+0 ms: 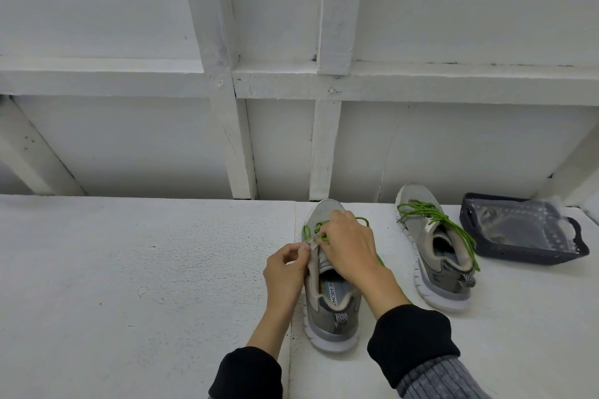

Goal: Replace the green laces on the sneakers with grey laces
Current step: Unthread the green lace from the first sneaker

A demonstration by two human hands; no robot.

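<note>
Your two hands meet over the lace row of the near sneaker [330, 295], which stands on the white table [129, 269] with its toe pointing away from you. Your left hand [287, 272] pinches the shoe's left eyelet edge between thumb and fingertips, holding it steady. Your right hand [348, 243] lies curled across the tongue just beyond that pinch, its fingertips at the green lace [306, 232]; it appears to grasp a strand there, though the fingers hide the contact itself. Loops of green lace show on the far side of the right hand and trail past its wrist along the shoe's right flank.

The step in hand is judged to be unthreading the green lace from this first shoe; it is not yet out. The next move calls for you to draw a crossing free of its eyelet while the left pinch resists the pull, then work row by row toward the toe.

Well to the right of your grip stands the second sneaker [437, 246], its own green lace [453, 223] loosened but threaded. Beyond it sits a dark tray [486, 246] holding a clear packet [518, 223]; whether that packet holds the grey laces cannot be told.
</note>
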